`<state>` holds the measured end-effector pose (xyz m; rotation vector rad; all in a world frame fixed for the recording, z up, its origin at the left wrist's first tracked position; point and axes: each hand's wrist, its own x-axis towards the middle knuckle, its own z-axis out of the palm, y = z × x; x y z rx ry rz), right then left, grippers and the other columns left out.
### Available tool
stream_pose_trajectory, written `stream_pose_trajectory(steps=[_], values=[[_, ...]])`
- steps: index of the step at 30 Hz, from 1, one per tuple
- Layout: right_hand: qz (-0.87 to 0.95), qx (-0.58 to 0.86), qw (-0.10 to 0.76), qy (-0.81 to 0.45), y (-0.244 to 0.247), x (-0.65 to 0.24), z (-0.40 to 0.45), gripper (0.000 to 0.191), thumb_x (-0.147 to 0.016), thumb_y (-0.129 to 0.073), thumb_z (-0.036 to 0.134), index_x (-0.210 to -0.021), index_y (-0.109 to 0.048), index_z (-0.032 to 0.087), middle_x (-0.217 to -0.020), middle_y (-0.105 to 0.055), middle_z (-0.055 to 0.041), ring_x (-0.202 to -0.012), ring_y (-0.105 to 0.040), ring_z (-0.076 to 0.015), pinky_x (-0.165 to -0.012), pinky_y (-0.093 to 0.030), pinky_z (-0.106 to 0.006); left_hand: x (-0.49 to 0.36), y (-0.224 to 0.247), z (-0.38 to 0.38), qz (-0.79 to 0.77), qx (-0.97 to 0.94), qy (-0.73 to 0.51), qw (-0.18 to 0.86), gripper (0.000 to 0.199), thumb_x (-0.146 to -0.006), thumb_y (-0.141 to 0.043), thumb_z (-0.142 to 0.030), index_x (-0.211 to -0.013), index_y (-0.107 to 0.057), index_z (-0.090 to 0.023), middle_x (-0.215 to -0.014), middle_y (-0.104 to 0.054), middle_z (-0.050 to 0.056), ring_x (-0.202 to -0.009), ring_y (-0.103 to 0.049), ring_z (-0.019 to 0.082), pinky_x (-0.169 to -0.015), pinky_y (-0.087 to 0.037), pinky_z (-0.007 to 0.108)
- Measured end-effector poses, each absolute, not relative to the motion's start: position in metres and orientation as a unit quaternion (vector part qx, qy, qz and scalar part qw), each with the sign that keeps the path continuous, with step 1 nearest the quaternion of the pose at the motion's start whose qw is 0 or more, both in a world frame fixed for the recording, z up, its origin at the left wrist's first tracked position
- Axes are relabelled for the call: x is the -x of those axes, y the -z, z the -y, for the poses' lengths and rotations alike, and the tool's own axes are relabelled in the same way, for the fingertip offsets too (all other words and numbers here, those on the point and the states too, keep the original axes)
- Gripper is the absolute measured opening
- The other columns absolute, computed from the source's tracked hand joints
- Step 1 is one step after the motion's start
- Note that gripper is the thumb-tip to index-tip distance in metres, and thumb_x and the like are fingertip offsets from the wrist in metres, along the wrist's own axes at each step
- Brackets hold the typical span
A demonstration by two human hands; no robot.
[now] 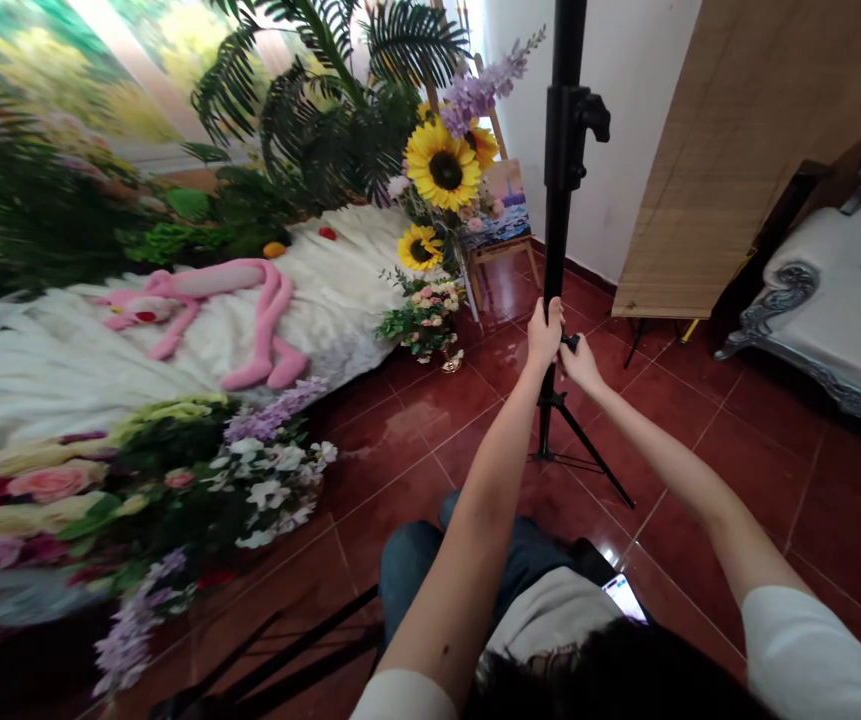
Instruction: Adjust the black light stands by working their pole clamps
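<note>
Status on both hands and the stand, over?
Left hand around black stand; right hand on its knob. Stand upright on tiled floor. Sunflowers off to the left, clear of both hands.

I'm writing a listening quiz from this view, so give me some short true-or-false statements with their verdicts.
1. The left hand grips the black stand. True.
2. The right hand holds a sunflower. False: it holds a black knob on the stand.
3. The pink plush toy lies on the white blanket. True.
4. The floor is covered in grey carpet. False: it is tiled in red.
</note>
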<state>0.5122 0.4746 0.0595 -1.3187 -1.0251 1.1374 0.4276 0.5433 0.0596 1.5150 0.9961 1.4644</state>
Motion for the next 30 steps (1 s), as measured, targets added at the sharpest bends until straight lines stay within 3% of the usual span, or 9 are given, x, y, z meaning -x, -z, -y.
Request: stream_pose_trajectory(steps=[3,5,9,11,14,17,20,23,30], values=[[0.554,0.65,0.45,-0.261,-0.044,-0.529,-0.462,0.014,-0.086,-0.064,0.024,-0.092,-0.051,0.023,-0.072,-0.062,-0.0043,-0.068,-0.062,-0.0201,-0.068,-0.053,-0.031,-0.427,-0.059,-0.541,-0.4,-0.601,-0.572,0.388,0.058,-0.091,-0.029,-0.075,-0.086,-0.052,-0.022,-0.075,-0.059,0.001,-0.067,-0.056,0.012,-0.072,-0.046,0.027],[0.571,0.672,0.421,-0.213,-0.04,-0.545,-0.457,0.013,-0.089,-0.062,0.031,-0.095,-0.054,0.022,-0.075,-0.066,-0.0056,-0.07,-0.063,-0.0211,-0.074,-0.053,-0.034,-0.427,-0.06,-0.539,-0.411,-0.599,-0.571,0.382,0.058,-0.091,-0.028,-0.075,-0.087,-0.053,-0.022,-0.074,-0.059,0.001,-0.066,-0.056,0.012,-0.072,-0.046,0.026],[0.48,0.652,0.421,-0.409,-0.042,-0.552,-0.462,0.048,-0.098,-0.039,0.06,-0.077,-0.056,0.021,-0.059,-0.063,-0.0062,-0.047,-0.053,-0.0153,-0.053,-0.052,-0.031,-0.428,-0.061,-0.538,-0.418,-0.597,-0.565,0.387,0.058,-0.091,-0.028,-0.075,-0.09,-0.055,-0.022,-0.076,-0.061,0.002,-0.066,-0.057,0.012,-0.07,-0.046,0.026],[0.435,0.619,0.423,-0.499,-0.047,-0.546,-0.469,0.052,-0.097,-0.042,0.064,-0.07,-0.055,0.021,-0.054,-0.06,-0.0062,-0.042,-0.048,-0.0134,-0.043,-0.048,-0.029,-0.427,-0.061,-0.538,-0.42,-0.599,-0.561,0.387,0.058,-0.091,-0.028,-0.075,-0.09,-0.055,-0.023,-0.077,-0.061,0.002,-0.068,-0.057,0.012,-0.07,-0.047,0.026],[0.445,0.598,0.475,-0.468,-0.064,-0.543,-0.478,0.028,-0.081,-0.077,0.036,-0.071,-0.056,0.019,-0.062,-0.062,-0.0043,-0.053,-0.053,-0.0124,-0.046,-0.051,-0.025,-0.427,-0.06,-0.539,-0.411,-0.601,-0.567,0.386,0.059,-0.091,-0.029,-0.075,-0.088,-0.055,-0.022,-0.076,-0.061,0.002,-0.069,-0.058,0.012,-0.071,-0.047,0.026],[0.484,0.566,0.533,-0.401,-0.103,-0.552,-0.487,0.034,-0.063,-0.087,0.01,-0.083,-0.061,0.019,-0.086,-0.067,-0.0026,-0.076,-0.061,-0.0113,-0.068,-0.057,-0.022,-0.426,-0.06,-0.539,-0.408,-0.601,-0.564,0.392,0.06,-0.09,-0.029,-0.076,-0.089,-0.056,-0.022,-0.075,-0.061,0.002,-0.066,-0.057,0.012,-0.068,-0.046,0.026],[0.567,0.453,0.606,-0.325,-0.169,-0.557,-0.502,0.048,-0.065,-0.088,0.017,-0.102,-0.06,0.022,-0.103,-0.066,-0.0006,-0.09,-0.064,-0.0124,-0.086,-0.059,-0.028,-0.425,-0.062,-0.537,-0.405,-0.6,-0.561,0.402,0.06,-0.091,-0.03,-0.075,-0.092,-0.059,-0.022,-0.074,-0.06,0.002,-0.063,-0.055,0.012,-0.066,-0.046,0.027],[0.608,0.377,0.638,-0.285,-0.238,-0.541,-0.526,0.054,-0.067,-0.087,0.019,-0.111,-0.056,0.026,-0.104,-0.065,0.0015,-0.095,-0.066,-0.0128,-0.091,-0.059,-0.027,-0.425,-0.062,-0.535,-0.403,-0.595,-0.56,0.413,0.06,-0.091,-0.032,-0.074,-0.096,-0.06,-0.022,-0.072,-0.059,0.001,-0.06,-0.054,0.011,-0.062,-0.045,0.027],[0.653,0.349,0.555,-0.379,-0.292,-0.502,-0.573,0.012,-0.091,-0.066,0.023,-0.097,-0.056,0.02,-0.076,-0.061,0.0068,-0.067,-0.063,-0.0073,-0.077,-0.059,-0.026,-0.427,-0.06,-0.536,-0.405,-0.589,-0.562,0.416,0.054,-0.093,-0.033,-0.071,-0.096,-0.058,-0.023,-0.074,-0.06,0.001,-0.062,-0.056,0.011,-0.063,-0.046,0.026]])
